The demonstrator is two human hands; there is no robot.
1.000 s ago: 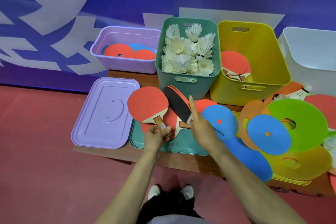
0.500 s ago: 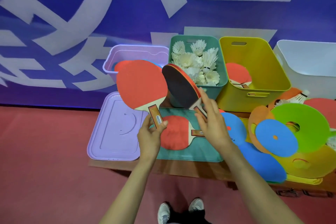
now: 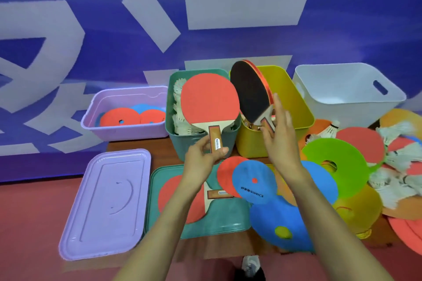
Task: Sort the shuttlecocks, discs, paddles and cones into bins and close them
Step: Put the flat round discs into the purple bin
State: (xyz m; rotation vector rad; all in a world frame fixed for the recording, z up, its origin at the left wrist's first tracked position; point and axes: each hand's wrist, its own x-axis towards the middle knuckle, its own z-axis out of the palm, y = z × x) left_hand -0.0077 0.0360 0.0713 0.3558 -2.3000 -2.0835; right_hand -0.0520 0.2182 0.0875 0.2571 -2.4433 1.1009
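Your left hand (image 3: 203, 155) grips the handle of a red paddle (image 3: 209, 98), held upright in front of the green bin (image 3: 180, 143) of shuttlecocks (image 3: 180, 121). Your right hand (image 3: 282, 141) pinches the handle of a black-faced paddle (image 3: 249, 91), tilted over the yellow bin (image 3: 296, 107). 1 more paddle (image 3: 178, 198) lies on the green lid (image 3: 228, 217). Red discs (image 3: 120, 117) sit in the purple bin (image 3: 127, 132).
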